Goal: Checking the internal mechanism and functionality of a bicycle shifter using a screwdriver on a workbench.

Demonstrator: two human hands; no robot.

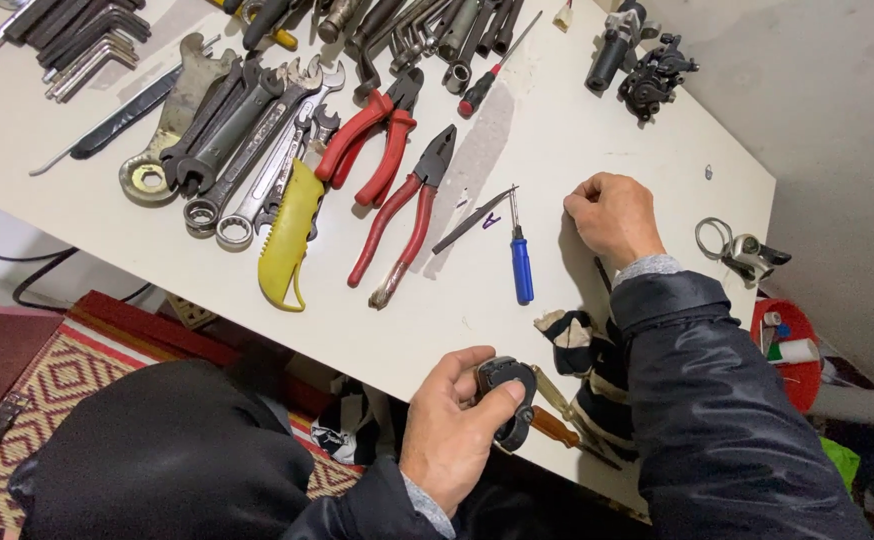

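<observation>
**Bench inspection: hands at the lower edge, tools across the top**

Obscured items first. The left hand (454, 425), low centre of the frame, is closed around a small black clamp-like part (507, 398) at the table's near edge — thumb over its top, fingers wrapped beneath, so the part's underside is hidden. The right hand (612, 215), right of centre, rests knuckles-up on the white table (557, 130) with fingers curled under; whether anything sits inside that fist cannot be told. Its dark sleeve (717, 400) covers part of a black-and-cream cloth (569, 340) and whatever lies below it. A brown-handled tool (555, 427) beside the held part is partly masked by the hand (its tip runs under the sleeve).

Surroundings: a blue-handled screwdriver (522, 268) lies just left of the right hand, near a thin dark strip (472, 220). Further left lie red-handled pliers (402, 225), a second red pair (372, 140), a yellow-handled tool (287, 235) and a heap of spanners (247, 150) — overlapping, individual pieces hard to separate. Hex keys (82, 45) at upper left are cut off by the frame, as are the tools along the top edge. Black brake parts (642, 65) sit upper right; a red tub (792, 350) stands off the table at right.
</observation>
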